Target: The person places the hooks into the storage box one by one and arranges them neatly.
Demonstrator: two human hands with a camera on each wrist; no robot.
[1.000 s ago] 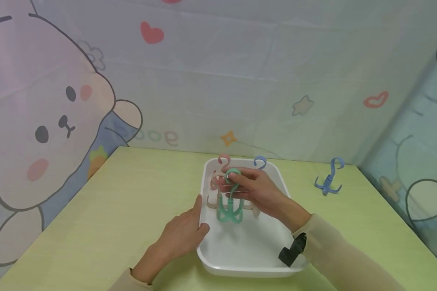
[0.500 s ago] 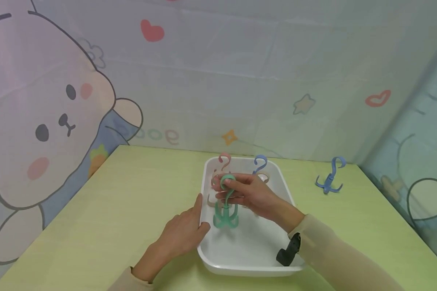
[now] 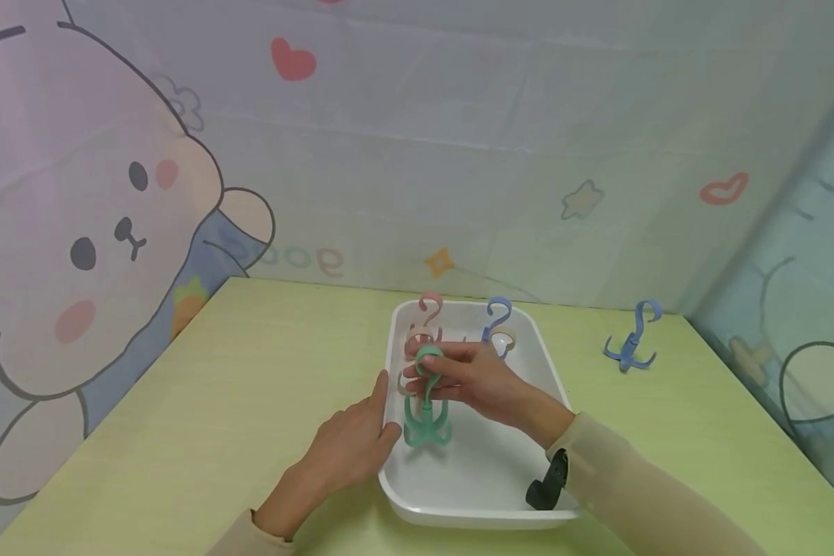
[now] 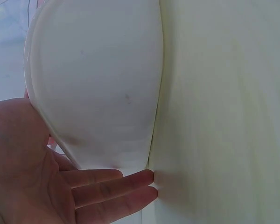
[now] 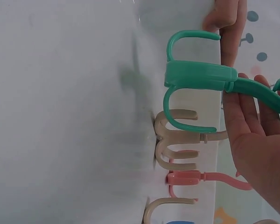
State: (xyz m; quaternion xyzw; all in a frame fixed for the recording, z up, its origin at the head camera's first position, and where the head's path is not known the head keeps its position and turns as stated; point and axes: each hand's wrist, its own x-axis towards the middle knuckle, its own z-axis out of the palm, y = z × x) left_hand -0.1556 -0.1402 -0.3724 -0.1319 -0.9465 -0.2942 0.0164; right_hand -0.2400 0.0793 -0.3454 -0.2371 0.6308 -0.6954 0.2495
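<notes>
A green multi-prong hanging hook (image 3: 427, 426) is held by its curved top in the fingers of my right hand (image 3: 489, 381). It stands upright over the left part of a white tray (image 3: 483, 520); whether its prongs touch the tray floor, I cannot tell. My left hand (image 3: 350, 445) rests at the tray's left side, thumb over the rim, straight fingers (image 4: 109, 191) along the outer wall. Farther back in the tray are a pink hook (image 3: 429, 309), a blue hook (image 3: 498, 313) and beige hooks (image 5: 177, 136), partly hidden by my right hand.
Another blue hook (image 3: 628, 349) stands on the pale yellow table (image 3: 285, 347), right of the tray. Behind the table hangs a printed cloth (image 3: 417, 154) with cartoon figures. A black strap device (image 3: 549, 486) sits at my right wrist.
My right hand has carried the green hook leftward and a little towards me, lower in view. The left hand stays at the tray's side.
</notes>
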